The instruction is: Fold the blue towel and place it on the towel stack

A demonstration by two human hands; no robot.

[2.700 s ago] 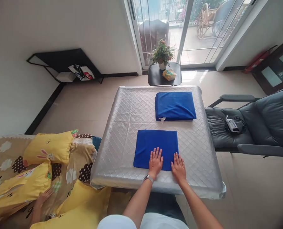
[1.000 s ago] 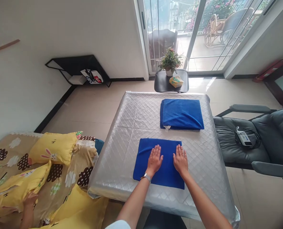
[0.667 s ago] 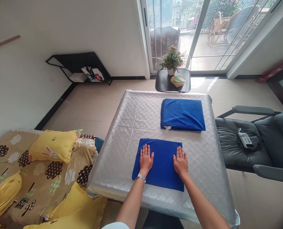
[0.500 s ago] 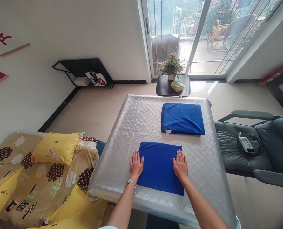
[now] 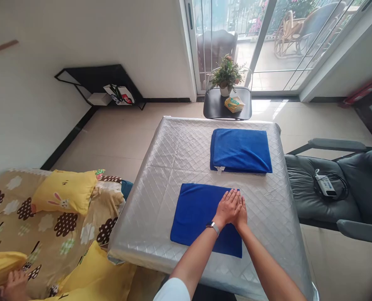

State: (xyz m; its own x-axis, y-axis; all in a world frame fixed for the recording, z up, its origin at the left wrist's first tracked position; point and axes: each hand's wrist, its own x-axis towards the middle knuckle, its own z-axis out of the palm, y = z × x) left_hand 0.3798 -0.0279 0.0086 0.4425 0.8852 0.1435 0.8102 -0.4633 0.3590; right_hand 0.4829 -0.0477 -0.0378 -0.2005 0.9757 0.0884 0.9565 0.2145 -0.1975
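A folded blue towel (image 5: 198, 213) lies flat on the near part of the silver quilted table (image 5: 170, 159). My left hand (image 5: 227, 207), with a watch at the wrist, lies flat with fingers stretched out on the towel's right part. My right hand (image 5: 242, 211) lies beside it at the towel's right edge, partly covered by the left hand, fingers flat. Neither hand holds anything. A second, thicker stack of folded blue towel (image 5: 240, 150) rests farther back on the table.
A grey armchair (image 5: 336, 188) with a small device and cable stands right of the table. A black stool (image 5: 228, 106) with a potted plant and a tissue pack stands behind it. Left is bedding with yellow pillows (image 5: 62, 190); another person's hand (image 5: 13, 284) shows at the bottom left.
My left hand slid from the towel's left edge across to the right and now lies against my right hand. The right hand stayed at the right edge.
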